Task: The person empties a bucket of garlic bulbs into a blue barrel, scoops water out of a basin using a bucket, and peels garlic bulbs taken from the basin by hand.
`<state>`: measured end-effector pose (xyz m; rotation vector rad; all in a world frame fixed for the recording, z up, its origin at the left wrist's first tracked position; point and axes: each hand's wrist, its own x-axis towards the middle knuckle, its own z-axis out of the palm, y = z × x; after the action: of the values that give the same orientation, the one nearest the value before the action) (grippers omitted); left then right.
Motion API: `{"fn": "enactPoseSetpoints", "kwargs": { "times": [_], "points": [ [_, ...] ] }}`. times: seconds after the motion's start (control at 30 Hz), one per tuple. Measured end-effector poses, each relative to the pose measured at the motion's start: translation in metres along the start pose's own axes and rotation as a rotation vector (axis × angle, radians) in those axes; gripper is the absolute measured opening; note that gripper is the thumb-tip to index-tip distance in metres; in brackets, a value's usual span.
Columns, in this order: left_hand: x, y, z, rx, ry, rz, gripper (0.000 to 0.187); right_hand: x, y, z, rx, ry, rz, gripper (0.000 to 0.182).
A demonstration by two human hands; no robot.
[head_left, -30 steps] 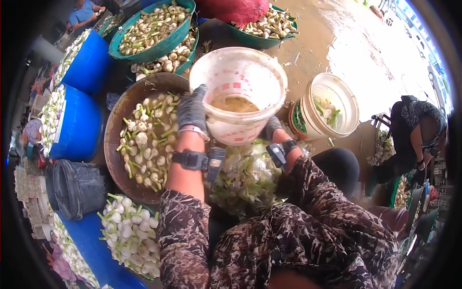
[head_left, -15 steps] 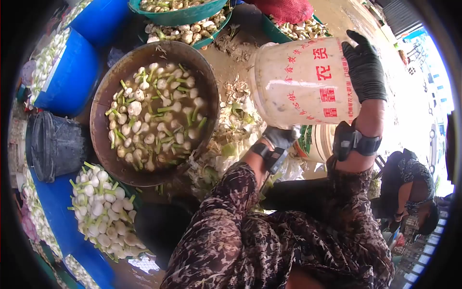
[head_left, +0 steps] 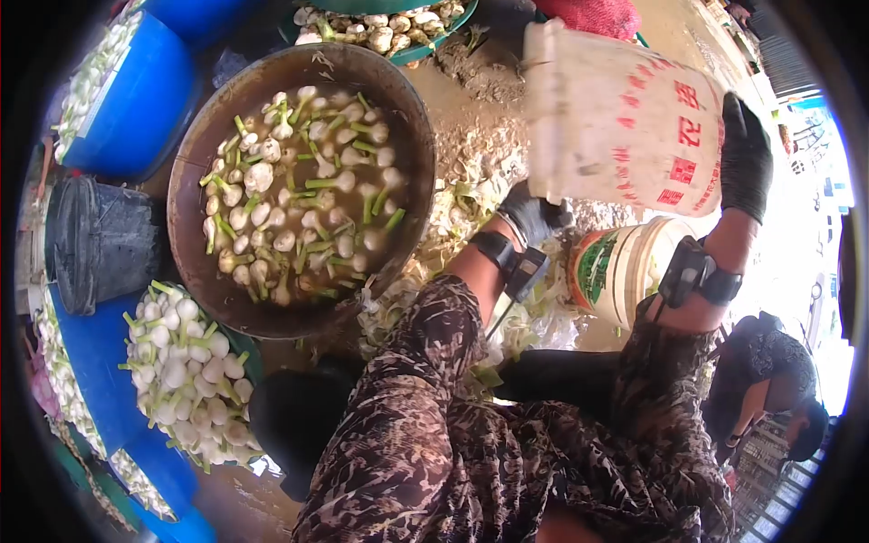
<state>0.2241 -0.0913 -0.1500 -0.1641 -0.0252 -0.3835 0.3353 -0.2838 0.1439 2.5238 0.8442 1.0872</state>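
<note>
A white bucket (head_left: 625,127) with red lettering lies tipped on its side in the air, its rim toward the left. My right hand (head_left: 748,163), in a black glove, grips its base end. Under the rim is my gloved left hand (head_left: 534,215), fingers curled at the bucket's edge and partly hidden. Left of the bucket stands a wide rusty basin (head_left: 186,195) of murky water, with garlic bulbs (head_left: 262,176) with cut green stems floating in it. A second white bucket (head_left: 625,271) with a green and orange label leans below my hands.
Peeled garlic (head_left: 186,371) is heaped at the lower left, near a black bucket (head_left: 113,240) and a blue tub (head_left: 149,100). Garlic peelings (head_left: 475,172) cover the ground beside the basin. A red mesh sack (head_left: 593,14) lies at the top. Another person (head_left: 769,380) is at the right.
Both hands and the lettered bucket have moved right, away from the basin. More of the second bucket below now shows. The view has shifted slightly.
</note>
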Motion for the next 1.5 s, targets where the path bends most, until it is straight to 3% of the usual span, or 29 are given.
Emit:
{"fn": "enactPoseSetpoints", "kwargs": {
  "times": [0.07,0.13,0.17,0.2,0.27,0.3,0.33,0.37,0.4,0.43,0.47,0.5,0.53,0.57,0.6,0.63,0.67,0.7,0.73,0.8,0.83,0.9,0.93,1.0,1.1,1.2,1.27,1.33,1.5],
  "points": [
    [-0.001,0.03,0.034,0.446,0.576,0.093,0.024,-0.029,-0.02,0.029,0.258,-0.269,0.492,0.035],
    [0.005,0.04,0.059,0.715,0.724,0.373,0.028,-0.038,-0.06,0.065,1.314,-0.052,1.302,0.058],
    [0.012,0.05,0.056,0.879,0.735,0.383,0.035,-0.046,-0.085,0.073,1.545,-0.066,1.285,0.064],
    [0.032,0.068,0.005,1.893,0.769,0.49,0.041,-0.048,-0.116,0.07,1.775,-0.08,1.255,0.071],
    [0.006,0.06,0.074,1.244,0.888,0.393,0.049,-0.079,-0.133,0.099,1.532,-0.308,1.356,0.073],
    [0.011,0.07,0.033,1.76,0.964,0.478,0.056,-0.106,-0.141,0.132,1.405,-0.405,1.44,0.069],
    [0.005,0.081,0.02,1.84,0.954,0.31,0.065,-0.131,-0.15,0.169,1.274,-0.498,1.518,0.065],
    [-0.014,0.087,0.047,1.703,0.986,-0.036,0.069,-0.151,-0.159,0.196,1.271,-0.49,1.533,0.065],
    [-0.029,0.105,0.047,1.942,0.936,-0.086,0.065,-0.17,-0.166,0.218,1.183,-0.516,1.45,0.056],
    [-0.049,0.121,0.053,2.34,0.831,0.052,0.053,-0.187,-0.168,0.234,1.091,-0.545,1.37,0.048],
    [-0.065,0.139,0.049,2.703,0.857,0.373,0.04,-0.205,-0.164,0.243,0.996,-0.573,1.297,0.04],
    [-0.082,0.153,0.048,2.64,1.057,0.431,0.033,-0.154,-0.183,0.171,1.141,-0.555,1.593,0.045],
    [-0.096,0.181,0.026,2.817,1.083,0.185,0.037,-0.146,-0.181,0.161,1.017,-0.629,1.446,0.049],
    [-0.098,0.181,0.029,2.122,1.405,0.091,0.042,-0.147,-0.183,0.166,0.625,-0.587,1.198,0.052],
    [-0.1,0.183,0.035,1.409,1.57,0.004,0.047,-0.14,-0.187,0.158,0.634,-0.41,1.184,0.055],
    [-0.105,0.214,-0.038,1.773,1.487,-0.165,0.047,-0.122,-0.188,0.138,0.649,-0.324,1.22,0.054],
    [-0.11,0.245,-0.109,2.148,1.397,-0.304,0.049,-0.114,-0.188,0.131,0.657,-0.165,1.124,0.051],
    [-0.104,0.239,-0.1,2.154,1.379,-0.308,0.049,-0.103,-0.189,0.118,0.636,-0.053,1.01,0.043],
    [-0.104,0.227,-0.073,1.896,1.423,-0.28,0.05,-0.091,-0.191,0.105,0.616,0.055,0.893,0.035],
    [-0.116,0.206,-0.029,1.378,1.48,-0.229,0.059,-0.081,-0.199,0.094,0.93,0.095,0.839,0.025],
    [-0.126,0.205,-0.033,1.383,1.49,-0.234,0.059,-0.076,-0.21,0.08,1.123,0.082,0.817,0.022],
    [-0.148,0.202,-0.036,1.315,1.147,0.18,0.053,-0.073,-0.231,0.057,1.498,-0.182,0.868,0.021],
    [-0.153,0.188,-0.019,1.01,0.908,0.257,0.042,-0.075,-0.241,0.05,1.638,-0.305,0.829,0.02],
    [-0.168,0.154,0.033,0.918,0.689,0.277,0.038,-0.085,-0.27,0.039,1.725,-0.399,0.776,0.019],
    [-0.177,0.115,0.071,1.067,0.539,0.381,0.046,-0.09,-0.293,0.002,1.702,-0.494,0.701,0.019],
    [-0.19,0.082,0.101,1.363,0.416,0.443,0.049,-0.101,-0.302,-0.02,1.624,-0.289,0.6,0.017],
    [-0.203,0.051,0.134,1.396,0.42,0.438,0.052,-0.107,-0.295,-0.04,1.522,-0.254,0.544,0.017],
    [-0.214,0.032,0.153,1.835,0.463,0.475,0.045,-0.109,-0.286,-0.059,1.422,-0.22,0.475,0.018],
    [-0.237,-0.014,0.184,2.145,0.463,0.484,0.047,-0.119,-0.268,-0.113,1.284,-0.206,0.386,0.018]
  ]
}}
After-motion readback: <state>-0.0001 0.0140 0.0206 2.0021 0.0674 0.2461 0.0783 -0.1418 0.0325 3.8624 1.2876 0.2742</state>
